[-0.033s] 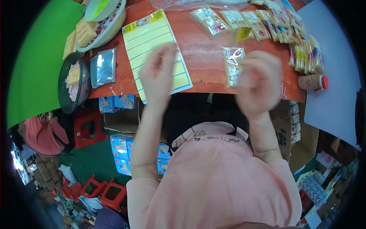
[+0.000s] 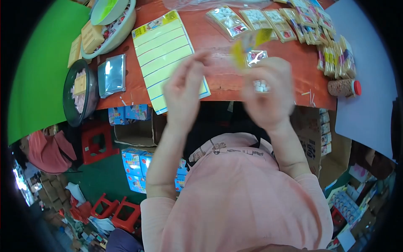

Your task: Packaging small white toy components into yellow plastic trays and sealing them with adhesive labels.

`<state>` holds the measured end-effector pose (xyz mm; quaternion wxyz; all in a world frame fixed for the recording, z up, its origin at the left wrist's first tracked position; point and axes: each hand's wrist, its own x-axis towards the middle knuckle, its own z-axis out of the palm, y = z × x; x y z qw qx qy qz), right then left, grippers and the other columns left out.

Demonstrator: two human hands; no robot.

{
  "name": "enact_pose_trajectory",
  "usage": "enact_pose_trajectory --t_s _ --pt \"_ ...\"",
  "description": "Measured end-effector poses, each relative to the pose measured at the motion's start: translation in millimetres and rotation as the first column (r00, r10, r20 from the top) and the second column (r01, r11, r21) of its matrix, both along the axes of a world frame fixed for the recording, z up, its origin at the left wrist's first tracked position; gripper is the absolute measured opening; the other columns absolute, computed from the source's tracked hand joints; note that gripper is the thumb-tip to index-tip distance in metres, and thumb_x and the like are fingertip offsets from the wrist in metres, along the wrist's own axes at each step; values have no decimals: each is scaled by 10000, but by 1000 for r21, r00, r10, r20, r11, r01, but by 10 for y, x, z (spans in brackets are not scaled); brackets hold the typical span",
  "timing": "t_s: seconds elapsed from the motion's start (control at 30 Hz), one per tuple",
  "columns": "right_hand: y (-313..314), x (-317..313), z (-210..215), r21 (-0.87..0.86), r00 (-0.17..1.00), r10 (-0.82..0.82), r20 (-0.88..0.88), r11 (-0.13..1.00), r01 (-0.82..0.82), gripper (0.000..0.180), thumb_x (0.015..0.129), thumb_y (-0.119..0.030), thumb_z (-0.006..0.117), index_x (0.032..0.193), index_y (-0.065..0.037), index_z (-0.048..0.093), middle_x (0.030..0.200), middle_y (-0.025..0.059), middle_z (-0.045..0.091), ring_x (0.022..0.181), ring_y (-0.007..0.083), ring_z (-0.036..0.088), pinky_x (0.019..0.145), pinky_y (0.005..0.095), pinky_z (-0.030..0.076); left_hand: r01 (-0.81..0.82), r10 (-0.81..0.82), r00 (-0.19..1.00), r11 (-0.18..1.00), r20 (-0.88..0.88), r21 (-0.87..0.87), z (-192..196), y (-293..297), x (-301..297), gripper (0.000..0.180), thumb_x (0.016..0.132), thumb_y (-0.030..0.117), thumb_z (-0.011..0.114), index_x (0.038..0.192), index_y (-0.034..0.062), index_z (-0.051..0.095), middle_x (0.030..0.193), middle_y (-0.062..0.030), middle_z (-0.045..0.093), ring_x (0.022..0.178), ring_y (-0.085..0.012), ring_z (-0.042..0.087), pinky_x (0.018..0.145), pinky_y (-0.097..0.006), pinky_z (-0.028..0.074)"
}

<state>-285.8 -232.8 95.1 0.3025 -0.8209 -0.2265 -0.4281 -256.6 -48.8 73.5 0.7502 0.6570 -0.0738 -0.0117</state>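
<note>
While your right hand (image 2: 269,91) partly hides the small case (image 2: 255,57), long axis pointing away from you, your left hand (image 2: 184,87) is farther off; through blur I cannot tell whether any fingers pinch.

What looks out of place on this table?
Mainly a few thin sticks lying loose on the red table near its front edge, right of the right hand. They look like strays because the filled packs farther back are grouped. Nothing looks clearly damaged.

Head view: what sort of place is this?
Probably a small packing workshop: packs of white pieces lie on a red table, with blue boxes and an open carton below.
</note>
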Motion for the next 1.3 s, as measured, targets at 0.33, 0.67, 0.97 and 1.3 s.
enact_pose_trajectory --t_s 0.33,0.67,0.97,1.3 --pt "-280 -147 -384 -51 971 -202 -125 979 197 368 839 -103 699 1191 -49 604 1201 102 573 1179 239 514 1001 401 397 -36 -125 944 880 -305 -473 -68 -147 -271 319 1047 267 480 1127 -22 587 983 -155 687 851 -227 673 764 -366 541" --pt "-813 -134 -607 822 750 446 -489 522 226 465 949 -47 627 1372 -53 434 957 40 651 868 82 624 764 216 514 -41 -162 833 936 -529 -351 -362 -434 -191 261 1010 215 556 1113 -19 608 854 -83 650 765 -171 624 732 -318 503" --pt "-1081 -75 -830 591 809 170 -562 768 248 278 975 -60 601 1249 -56 554 928 2 637 835 40 593 734 190 476 -2 8 952 1000 -305 17 -479 -773 59 523 860 -16 684 1308 -59 418 795 -73 642 584 -86 551 509 -231 444" --pt "-1239 -160 -1058 428 719 22 -695 815 389 147 972 -69 613 1114 -37 639 966 -6 654 893 44 603 787 200 486 -7 76 932 981 -354 193 -568 -967 51 501 849 6 693 1272 -46 431 910 -123 694 594 -65 552 478 -218 426"
